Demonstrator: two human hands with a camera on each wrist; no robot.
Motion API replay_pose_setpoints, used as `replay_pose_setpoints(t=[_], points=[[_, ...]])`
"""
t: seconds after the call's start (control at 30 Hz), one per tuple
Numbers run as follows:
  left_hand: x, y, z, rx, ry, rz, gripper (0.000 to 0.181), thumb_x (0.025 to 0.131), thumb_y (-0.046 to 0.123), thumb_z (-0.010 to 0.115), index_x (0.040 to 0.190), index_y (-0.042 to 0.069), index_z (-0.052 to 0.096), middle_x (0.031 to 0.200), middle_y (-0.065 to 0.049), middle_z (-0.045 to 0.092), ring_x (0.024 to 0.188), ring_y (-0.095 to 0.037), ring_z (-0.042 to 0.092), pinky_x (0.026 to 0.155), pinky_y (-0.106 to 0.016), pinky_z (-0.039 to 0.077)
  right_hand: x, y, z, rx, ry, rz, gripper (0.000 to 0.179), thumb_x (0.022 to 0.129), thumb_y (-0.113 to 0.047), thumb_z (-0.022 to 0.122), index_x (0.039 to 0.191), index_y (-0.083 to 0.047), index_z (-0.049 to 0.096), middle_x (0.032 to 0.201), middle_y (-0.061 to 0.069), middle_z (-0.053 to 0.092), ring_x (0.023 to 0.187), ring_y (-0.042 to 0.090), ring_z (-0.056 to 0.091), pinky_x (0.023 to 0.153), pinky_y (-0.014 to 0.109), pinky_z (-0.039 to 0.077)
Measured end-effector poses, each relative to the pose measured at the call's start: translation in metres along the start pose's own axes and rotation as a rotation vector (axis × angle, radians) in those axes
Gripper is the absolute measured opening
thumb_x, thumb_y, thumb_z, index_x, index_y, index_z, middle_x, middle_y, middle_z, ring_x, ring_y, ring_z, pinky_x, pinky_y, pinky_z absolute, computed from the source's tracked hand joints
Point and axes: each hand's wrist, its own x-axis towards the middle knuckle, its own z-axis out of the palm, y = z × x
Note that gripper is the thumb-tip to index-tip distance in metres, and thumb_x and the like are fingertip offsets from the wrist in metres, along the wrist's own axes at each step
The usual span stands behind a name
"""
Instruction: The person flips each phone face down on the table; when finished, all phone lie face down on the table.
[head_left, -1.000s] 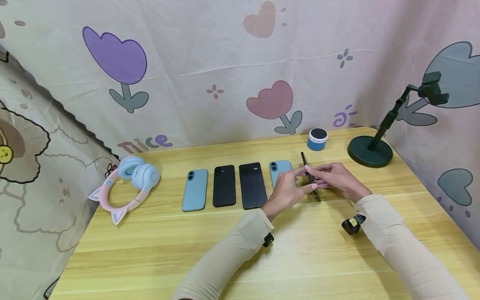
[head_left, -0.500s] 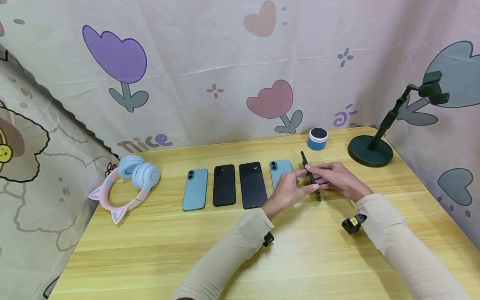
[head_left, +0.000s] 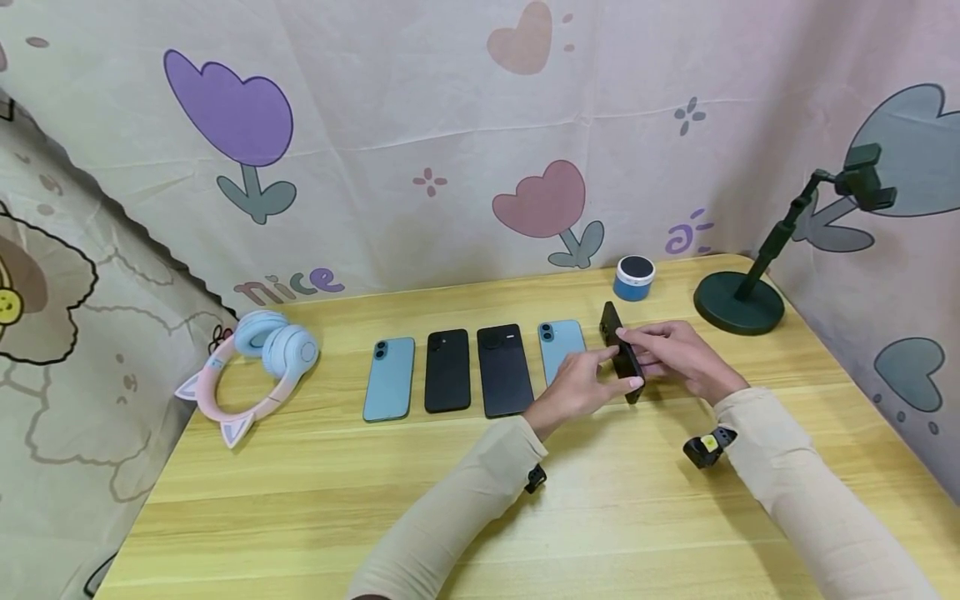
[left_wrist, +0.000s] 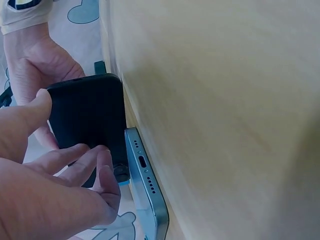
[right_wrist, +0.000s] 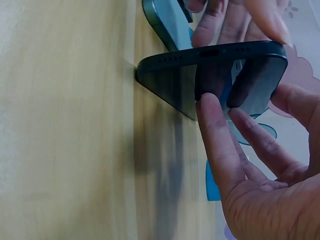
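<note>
A black smartphone (head_left: 627,365) stands tilted on its long side between both hands, its back turned toward the left hand. The left hand (head_left: 573,385) holds it with the thumb at the bottom corner and fingertips on the back near the camera, as the left wrist view shows. From the other side, the right hand (head_left: 682,354) grips it, fingertips against the glossy screen (right_wrist: 250,82) and thumb at the upper edge. A light blue phone (head_left: 558,340) lies face down just left, partly covered by the left hand.
Farther left in the row lie a dark phone (head_left: 506,371), a black phone (head_left: 447,371) and another light blue phone (head_left: 389,379). Cat-ear headphones (head_left: 255,375) sit at the left. A small blue speaker (head_left: 633,279) and a dark green phone stand (head_left: 738,302) are behind the hands.
The black phone, seen nearly edge-on before, has been tipped with its upper edge to the right, so more of its back shows. Both hands stay almost in place.
</note>
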Motion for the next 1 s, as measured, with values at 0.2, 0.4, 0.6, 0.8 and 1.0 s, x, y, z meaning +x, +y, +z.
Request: replay_pose_setpoints(t=[0.2,0.4,0.6,0.8,1.0], points=[[0.0,-0.001,0.004,0.015,-0.02,-0.032,0.067,0.092,0.042,0.075,0.148,0.012,0.054,0.117,-0.006,0.068,0.081,-0.014,0.045,0.061,-0.027,0.035,-0.001,-0.001,-0.005,-0.005,0.04,0.005,0.066,0.097,-0.039,0.069,0.141,0.009,0.052,0.113,0.012,0.071,0.092,0.016,0.072,0.083,0.032,0.058],[-0.002,0.001,0.007,0.083,-0.036,-0.046,0.063,0.092,0.046,0.073,0.146,0.017,0.057,0.15,0.006,0.051,0.121,-0.017,0.046,0.103,-0.035,0.04,-0.001,0.001,-0.009,-0.012,0.07,-0.01,0.063,0.099,-0.033,0.067,0.141,0.011,0.052,0.114,0.013,0.071,0.089,0.013,0.072,0.082,0.031,0.058],[-0.002,0.002,0.007,0.125,-0.06,-0.038,0.065,0.093,0.048,0.071,0.147,0.014,0.055,0.157,0.005,0.041,0.129,-0.02,0.042,0.11,-0.037,0.032,-0.001,0.006,-0.012,-0.022,0.118,-0.013,0.058,0.1,-0.029,0.066,0.139,0.012,0.053,0.116,0.014,0.07,0.083,0.008,0.071,0.079,0.028,0.058],[-0.001,0.003,0.008,0.171,-0.069,-0.04,0.067,0.093,0.05,0.069,0.148,0.014,0.054,0.158,0.003,0.04,0.13,-0.022,0.042,0.112,-0.041,0.03,0.002,0.012,-0.014,-0.046,0.174,0.018,0.053,0.1,-0.025,0.068,0.134,0.013,0.057,0.099,0.007,0.073,0.076,0.007,0.071,0.074,0.027,0.059],[0.001,0.003,0.01,0.209,-0.066,-0.028,0.067,0.094,0.051,0.068,0.148,0.014,0.054,0.157,0.002,0.042,0.125,-0.021,0.044,0.109,-0.04,0.031,0.003,0.016,-0.016,-0.091,0.186,0.039,0.046,0.1,-0.018,0.067,0.13,0.016,0.059,0.091,0.005,0.072,0.071,0.008,0.07,0.071,0.027,0.059]])
